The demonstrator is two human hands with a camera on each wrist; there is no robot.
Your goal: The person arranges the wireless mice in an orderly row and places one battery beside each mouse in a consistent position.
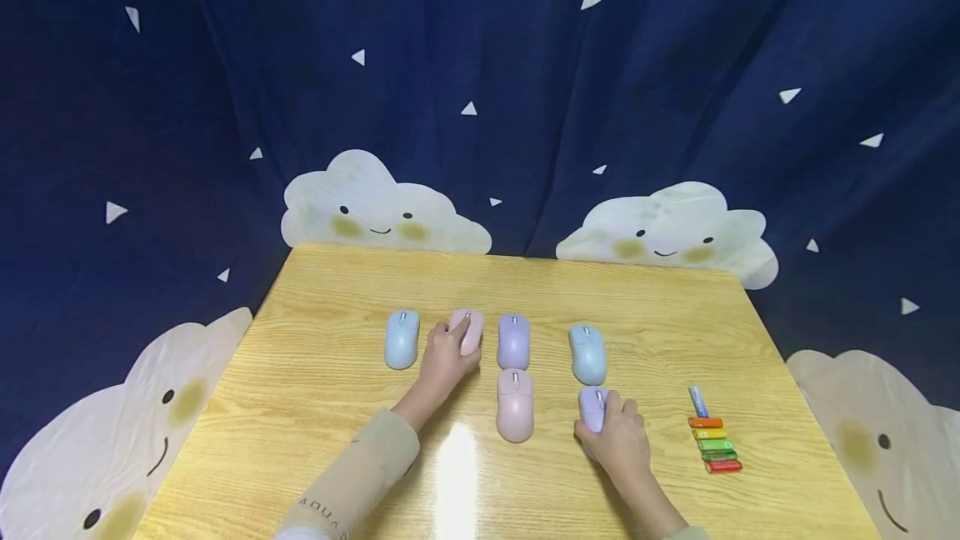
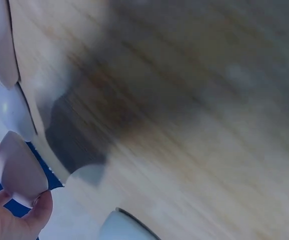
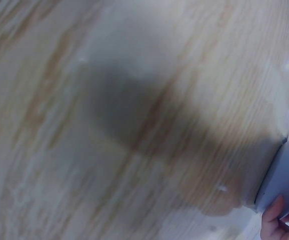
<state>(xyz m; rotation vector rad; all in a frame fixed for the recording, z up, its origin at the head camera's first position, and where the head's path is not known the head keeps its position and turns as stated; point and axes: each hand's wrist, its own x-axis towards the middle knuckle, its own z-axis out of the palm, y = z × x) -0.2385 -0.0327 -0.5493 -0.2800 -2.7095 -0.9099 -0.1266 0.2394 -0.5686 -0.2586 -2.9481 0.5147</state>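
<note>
My left hand (image 1: 447,357) grips a pink computer mouse (image 1: 472,338) in the back row, between a light blue mouse (image 1: 402,340) and a purple mouse (image 1: 513,344). In the left wrist view, thumb and fingers pinch the sides of that pink mouse (image 2: 19,167). Nearer the front on the right, my right hand (image 1: 624,442) holds another purple mouse (image 1: 592,408) by its sides, just below a second light blue mouse (image 1: 588,354). The right wrist view shows this purple mouse (image 3: 283,177) at the edge, its underside close to the tabletop. A second pink mouse (image 1: 515,407) lies below the back-row purple one.
Several coloured batteries (image 1: 712,433) lie in a column at the right of the wooden table (image 1: 322,432). Behind the table hangs a dark blue curtain (image 1: 525,65) printed with clouds and triangles. A bright reflection shows on the tabletop near the front.
</note>
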